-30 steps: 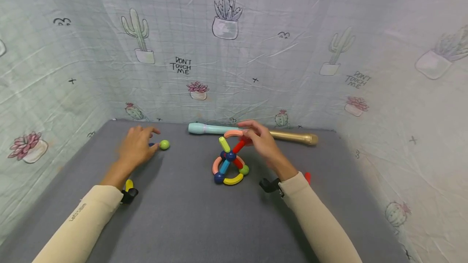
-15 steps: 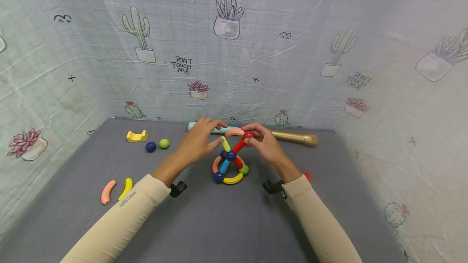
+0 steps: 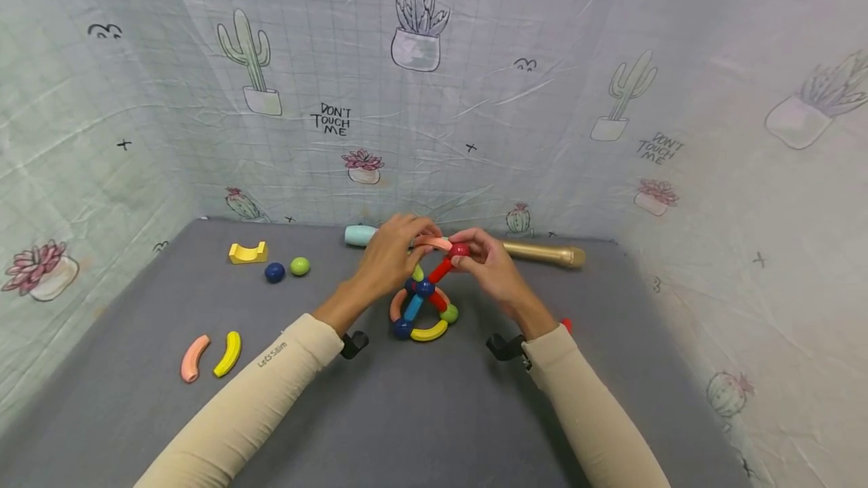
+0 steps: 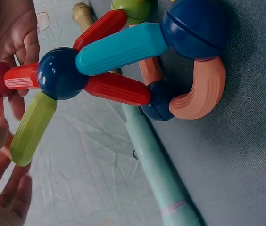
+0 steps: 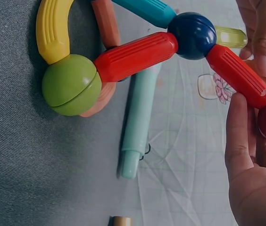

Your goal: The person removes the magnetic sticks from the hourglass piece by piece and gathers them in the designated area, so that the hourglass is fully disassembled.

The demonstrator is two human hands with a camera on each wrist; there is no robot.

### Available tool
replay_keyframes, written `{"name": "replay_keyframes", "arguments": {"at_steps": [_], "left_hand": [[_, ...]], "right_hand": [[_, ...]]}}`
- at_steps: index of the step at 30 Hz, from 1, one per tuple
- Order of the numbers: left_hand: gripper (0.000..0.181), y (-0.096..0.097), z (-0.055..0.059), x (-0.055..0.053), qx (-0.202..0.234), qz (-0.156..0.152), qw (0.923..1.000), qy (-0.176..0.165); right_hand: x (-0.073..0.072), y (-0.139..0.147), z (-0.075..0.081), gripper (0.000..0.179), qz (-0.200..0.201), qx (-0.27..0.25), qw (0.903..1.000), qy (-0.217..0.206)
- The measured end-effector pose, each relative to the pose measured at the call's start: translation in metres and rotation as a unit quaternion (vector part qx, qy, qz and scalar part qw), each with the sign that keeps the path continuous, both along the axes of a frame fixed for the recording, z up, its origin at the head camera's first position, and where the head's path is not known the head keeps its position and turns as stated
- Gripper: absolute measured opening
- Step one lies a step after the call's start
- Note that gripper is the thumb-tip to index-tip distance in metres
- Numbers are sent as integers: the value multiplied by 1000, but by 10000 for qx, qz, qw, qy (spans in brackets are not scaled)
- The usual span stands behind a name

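Multicoloured ball-and-rod structure point(image 3: 425, 288) stands on the grey worktop point(image 3: 434, 420). Left hand point(image 3: 392, 253) pinches its curved salmon-pink upper rod point(image 3: 439, 242); right hand point(image 3: 493, 265) holds the glossy red ball point(image 3: 459, 250) touching that rod.

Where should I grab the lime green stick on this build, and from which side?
I'd pinch the lime green stick near its free upper end, coming from the left. Its lower end meets a blue ball, and it tilts up and leftward, away from the upper red stick and the right hand.
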State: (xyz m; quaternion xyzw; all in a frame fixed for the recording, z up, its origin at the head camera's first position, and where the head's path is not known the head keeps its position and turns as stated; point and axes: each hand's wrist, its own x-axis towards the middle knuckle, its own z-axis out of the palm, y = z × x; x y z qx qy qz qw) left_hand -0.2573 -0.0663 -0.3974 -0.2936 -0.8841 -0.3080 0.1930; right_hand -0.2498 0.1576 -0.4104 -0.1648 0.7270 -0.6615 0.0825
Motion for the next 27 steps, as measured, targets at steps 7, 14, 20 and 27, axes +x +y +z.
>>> {"name": "replay_keyframes", "arguments": {"at_steps": [7,14,20,27], "left_hand": [[24,-1,8,1,-403,249,9945,936],[16,-30,13,19,15,461,9963,726],[17,-73,13,46,-285,628,9970,348],[19,-121,-3,72,-684,960,9918,-504]], "right_hand": [[0,0,1,27,36,-1,9998,180],[1,1,2,28,133,-22,9998,147],[2,3,2,33,181,-56,9998,-20],[2,6,-2,36,199,-317,9992,-135]]}}
